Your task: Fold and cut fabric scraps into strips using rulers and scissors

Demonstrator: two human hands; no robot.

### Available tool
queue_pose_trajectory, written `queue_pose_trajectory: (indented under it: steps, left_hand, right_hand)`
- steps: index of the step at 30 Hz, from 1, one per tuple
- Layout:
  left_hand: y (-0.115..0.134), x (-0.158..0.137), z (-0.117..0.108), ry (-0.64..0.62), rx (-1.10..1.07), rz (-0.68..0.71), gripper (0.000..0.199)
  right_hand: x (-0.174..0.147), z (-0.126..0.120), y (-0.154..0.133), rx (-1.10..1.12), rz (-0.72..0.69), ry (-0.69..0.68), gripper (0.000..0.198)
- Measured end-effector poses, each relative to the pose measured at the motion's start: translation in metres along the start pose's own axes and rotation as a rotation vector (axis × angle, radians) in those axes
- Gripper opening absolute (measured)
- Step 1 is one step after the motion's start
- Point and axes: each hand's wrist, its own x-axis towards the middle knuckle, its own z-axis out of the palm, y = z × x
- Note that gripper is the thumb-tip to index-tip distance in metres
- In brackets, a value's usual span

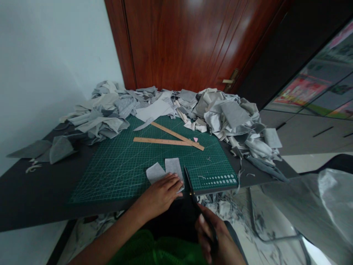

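— What do my hands have, starting closest to me?
— Your right hand [213, 232] is closed around the handles of the black scissors [196, 202], just off the table's near edge. The blades look together and point over the table [41, 195], likely held aside so they stay ready.
— And my left?
— Your left hand [166, 189] lies palm down at the near edge, fingers together over one grey cloth piece [173, 166], seemingly to keep it flat. (Whether your thumb pinches it, I can't tell.) A second cloth piece [155, 172] sits just left, partly under your hand.
— Beyond that?
— Two wooden rulers lie crossed on the green mat [110, 173], beside a small pink triangle [195, 139], perhaps set back to leave the near edge free.
— Farthest?
— Fabric heaps line the far edge, one [107, 110] toward the far left corner, another [234, 114] toward the far right, probably pushed there for working room.
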Motion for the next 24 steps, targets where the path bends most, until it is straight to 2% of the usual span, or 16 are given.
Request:
queue_pose_trajectory:
  steps: [3,6,8,10,13,15,18,21,24]
  left_hand:
    - [0.0,0.001,0.0,0.009,-0.013,0.006,0.03]
    - [-0.001,0.002,0.001,0.018,-0.019,0.008,0.029]
    - [-0.001,0.002,0.001,0.026,-0.013,0.007,0.029]
    - [-0.002,0.001,0.001,0.022,-0.003,0.004,0.03]
    - [-0.003,0.0,0.001,0.006,0.007,-0.003,0.03]
    - [-0.003,0.0,0.0,0.0,-0.001,-0.007,0.029]
    - [-0.002,0.001,-0.003,-0.007,-0.019,-0.009,0.028]
    - [-0.003,0.002,-0.004,-0.007,-0.025,-0.003,0.028]
    - [-0.006,0.002,-0.003,-0.008,-0.052,0.002,0.03]
  right_hand:
    - [-0.001,-0.019,-0.017,0.088,-0.174,0.25,0.058]
    - [-0.002,-0.044,-0.037,0.149,-0.331,0.411,0.05]
    - [-0.003,-0.055,-0.044,0.119,-0.358,0.408,0.05]
    - [-0.003,-0.057,-0.043,0.067,-0.342,0.375,0.061]
    - [-0.003,-0.043,-0.028,-0.026,-0.245,0.284,0.076]
    - [-0.001,-0.03,-0.016,-0.094,-0.178,0.196,0.075]
    - [0.005,-0.02,-0.009,-0.14,-0.168,0.115,0.068]
    - [0.014,-0.025,-0.024,-0.082,-0.184,0.122,0.061]
    - [0.024,-0.046,-0.053,0.015,-0.223,0.208,0.052]
